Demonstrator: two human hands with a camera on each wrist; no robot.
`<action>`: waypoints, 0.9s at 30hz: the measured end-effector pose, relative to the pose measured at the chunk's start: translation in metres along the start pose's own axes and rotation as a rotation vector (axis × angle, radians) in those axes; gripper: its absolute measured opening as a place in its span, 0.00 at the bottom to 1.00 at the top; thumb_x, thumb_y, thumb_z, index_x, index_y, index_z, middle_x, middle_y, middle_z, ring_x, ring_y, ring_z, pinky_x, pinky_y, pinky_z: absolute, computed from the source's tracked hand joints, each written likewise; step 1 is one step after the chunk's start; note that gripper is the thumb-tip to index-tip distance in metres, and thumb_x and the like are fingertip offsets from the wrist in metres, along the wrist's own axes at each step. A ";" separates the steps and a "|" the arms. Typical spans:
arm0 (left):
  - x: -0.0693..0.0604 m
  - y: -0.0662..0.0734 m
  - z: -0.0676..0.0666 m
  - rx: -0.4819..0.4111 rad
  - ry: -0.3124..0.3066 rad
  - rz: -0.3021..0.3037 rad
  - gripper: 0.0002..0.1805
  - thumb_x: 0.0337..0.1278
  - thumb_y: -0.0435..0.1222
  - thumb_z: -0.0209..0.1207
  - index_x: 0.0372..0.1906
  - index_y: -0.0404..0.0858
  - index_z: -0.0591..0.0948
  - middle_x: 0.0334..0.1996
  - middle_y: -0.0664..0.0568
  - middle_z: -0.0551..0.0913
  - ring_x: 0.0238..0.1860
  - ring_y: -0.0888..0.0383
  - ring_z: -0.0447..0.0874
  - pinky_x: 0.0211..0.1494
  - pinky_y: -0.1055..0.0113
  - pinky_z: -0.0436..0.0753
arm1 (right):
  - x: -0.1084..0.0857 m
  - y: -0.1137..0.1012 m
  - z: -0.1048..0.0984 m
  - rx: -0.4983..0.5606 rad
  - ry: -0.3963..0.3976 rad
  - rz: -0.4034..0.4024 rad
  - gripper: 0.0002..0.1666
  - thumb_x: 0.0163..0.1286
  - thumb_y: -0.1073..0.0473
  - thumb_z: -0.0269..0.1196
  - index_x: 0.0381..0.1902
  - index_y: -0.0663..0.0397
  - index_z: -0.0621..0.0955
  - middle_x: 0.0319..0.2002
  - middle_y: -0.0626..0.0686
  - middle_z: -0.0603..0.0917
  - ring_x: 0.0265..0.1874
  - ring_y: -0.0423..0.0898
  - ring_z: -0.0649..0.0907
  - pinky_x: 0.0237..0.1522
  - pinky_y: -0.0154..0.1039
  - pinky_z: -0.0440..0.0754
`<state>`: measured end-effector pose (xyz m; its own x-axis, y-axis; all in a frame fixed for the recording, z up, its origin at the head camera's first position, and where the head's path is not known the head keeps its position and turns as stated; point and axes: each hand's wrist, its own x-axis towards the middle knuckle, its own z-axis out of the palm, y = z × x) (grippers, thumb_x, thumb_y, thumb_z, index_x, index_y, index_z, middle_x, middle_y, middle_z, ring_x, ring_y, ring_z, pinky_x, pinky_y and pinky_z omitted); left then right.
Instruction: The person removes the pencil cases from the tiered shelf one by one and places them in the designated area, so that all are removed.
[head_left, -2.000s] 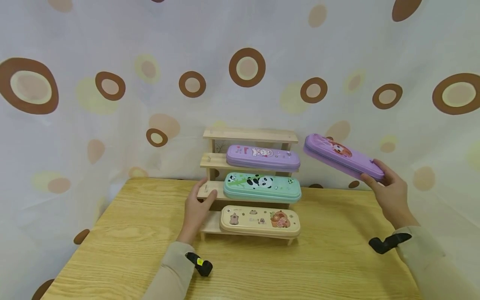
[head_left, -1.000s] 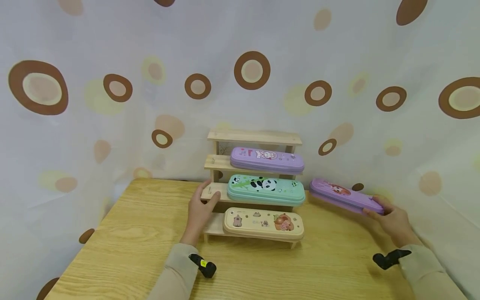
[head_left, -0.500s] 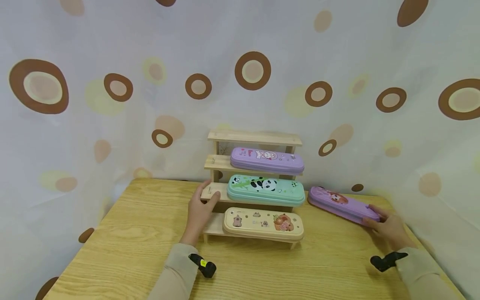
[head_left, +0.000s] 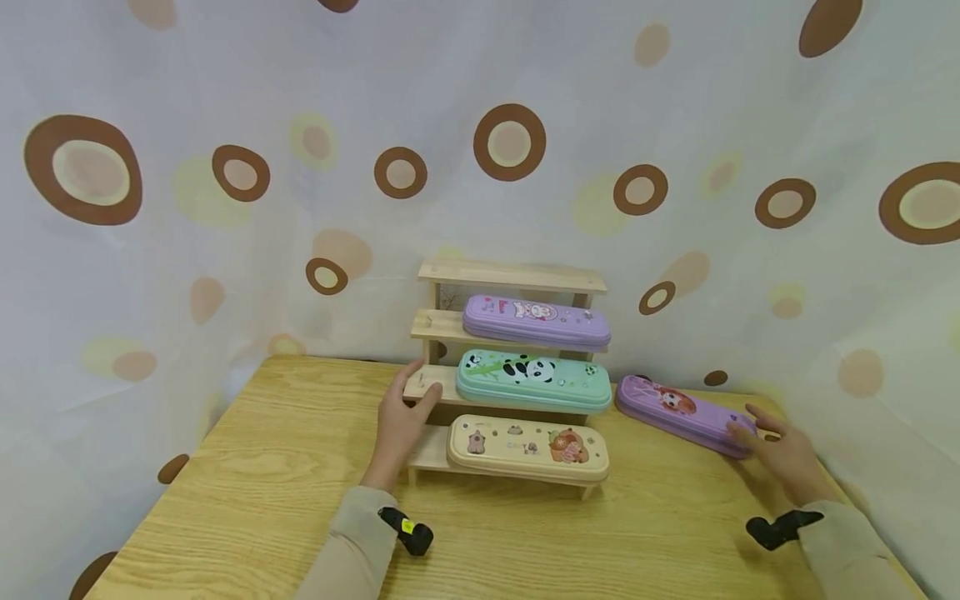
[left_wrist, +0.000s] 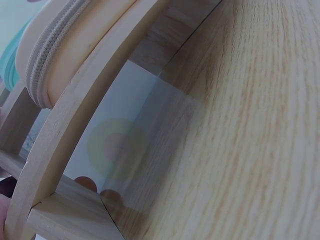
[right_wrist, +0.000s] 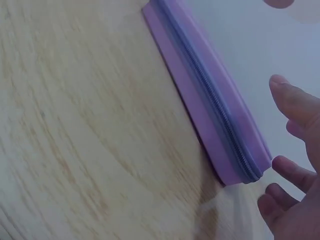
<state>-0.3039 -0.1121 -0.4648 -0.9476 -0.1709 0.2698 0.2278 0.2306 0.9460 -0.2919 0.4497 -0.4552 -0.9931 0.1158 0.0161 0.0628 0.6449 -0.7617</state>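
My left hand (head_left: pixel 397 421) holds the left end of a stepped wooden rack (head_left: pixel 510 273), its thumb near the front of a middle shelf. A purple zip pencil case (head_left: pixel 675 414) with a red-haired doll picture lies on the table right of the rack. Beside its right end is my right hand (head_left: pixel 783 454), fingers spread; the right wrist view shows them apart round the case's end, gripping nothing. On the rack's lower shelves rest a lavender bunny pencil case (head_left: pixel 536 321), a mint panda pencil case (head_left: pixel 532 381) and a cream pencil case (head_left: pixel 517 448).
The rack's top shelf carries nothing. It stands towards the back of a wood-grain table (head_left: pixel 262 467), close to a patterned wall covering (head_left: pixel 450 67). The covering also runs along the table's right side, near my right hand.
My right hand has lowered the purple pencil case from the air onto the table and let it go, its fingers now spread. The left hand has stayed at the rack.
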 end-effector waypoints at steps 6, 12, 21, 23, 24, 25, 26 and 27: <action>0.001 -0.001 -0.001 -0.005 0.008 -0.007 0.30 0.66 0.48 0.61 0.71 0.51 0.69 0.71 0.53 0.67 0.72 0.51 0.61 0.73 0.51 0.61 | 0.000 -0.006 0.001 0.025 0.107 -0.055 0.44 0.73 0.42 0.59 0.76 0.58 0.57 0.69 0.72 0.62 0.65 0.71 0.60 0.46 0.35 0.70; 0.000 -0.002 -0.002 -0.008 0.014 -0.004 0.30 0.66 0.48 0.61 0.71 0.50 0.69 0.71 0.52 0.67 0.72 0.50 0.61 0.73 0.51 0.61 | 0.002 -0.019 0.005 0.080 0.213 -0.206 0.38 0.71 0.48 0.63 0.75 0.50 0.65 0.57 0.40 0.75 0.54 0.37 0.72 0.40 0.16 0.70; 0.000 -0.001 0.000 0.006 0.010 -0.002 0.31 0.66 0.48 0.61 0.71 0.49 0.69 0.70 0.53 0.68 0.72 0.51 0.60 0.73 0.51 0.59 | 0.000 -0.059 0.022 0.184 0.129 -0.376 0.37 0.74 0.59 0.60 0.77 0.44 0.61 0.55 0.37 0.75 0.49 0.28 0.76 0.43 0.20 0.75; 0.001 -0.001 0.000 0.010 0.009 -0.001 0.31 0.66 0.48 0.61 0.71 0.49 0.70 0.70 0.53 0.68 0.72 0.51 0.60 0.73 0.51 0.59 | -0.001 -0.070 0.025 0.183 0.113 -0.400 0.35 0.75 0.59 0.59 0.76 0.45 0.62 0.56 0.42 0.75 0.51 0.31 0.76 0.45 0.20 0.75; 0.001 -0.001 0.000 0.011 0.008 0.000 0.31 0.66 0.48 0.61 0.71 0.48 0.70 0.70 0.52 0.68 0.72 0.51 0.60 0.73 0.51 0.59 | -0.001 -0.075 0.026 0.189 0.105 -0.416 0.35 0.75 0.60 0.58 0.76 0.46 0.62 0.57 0.46 0.75 0.51 0.33 0.76 0.45 0.20 0.75; 0.001 0.000 0.000 0.013 0.008 -0.001 0.30 0.66 0.48 0.61 0.70 0.48 0.70 0.70 0.52 0.68 0.72 0.51 0.59 0.74 0.51 0.59 | -0.001 -0.080 0.027 0.192 0.099 -0.422 0.34 0.75 0.59 0.58 0.76 0.45 0.63 0.57 0.49 0.75 0.51 0.33 0.76 0.45 0.20 0.75; 0.001 0.000 0.000 0.012 0.007 -0.002 0.30 0.66 0.48 0.61 0.70 0.49 0.70 0.70 0.53 0.68 0.72 0.52 0.59 0.74 0.51 0.59 | -0.001 -0.086 0.028 0.185 0.097 -0.430 0.34 0.75 0.59 0.59 0.76 0.45 0.63 0.58 0.52 0.76 0.51 0.34 0.76 0.45 0.20 0.74; 0.001 0.000 0.000 0.012 0.006 -0.002 0.30 0.66 0.48 0.61 0.71 0.48 0.70 0.70 0.53 0.68 0.72 0.52 0.59 0.74 0.51 0.59 | 0.000 -0.091 0.029 0.181 0.094 -0.440 0.34 0.75 0.59 0.59 0.75 0.45 0.63 0.58 0.52 0.76 0.51 0.34 0.77 0.46 0.20 0.74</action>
<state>-0.3047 -0.1123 -0.4643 -0.9468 -0.1769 0.2688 0.2230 0.2413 0.9445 -0.3003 0.3688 -0.4048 -0.9078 -0.0658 0.4142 -0.3881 0.5066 -0.7699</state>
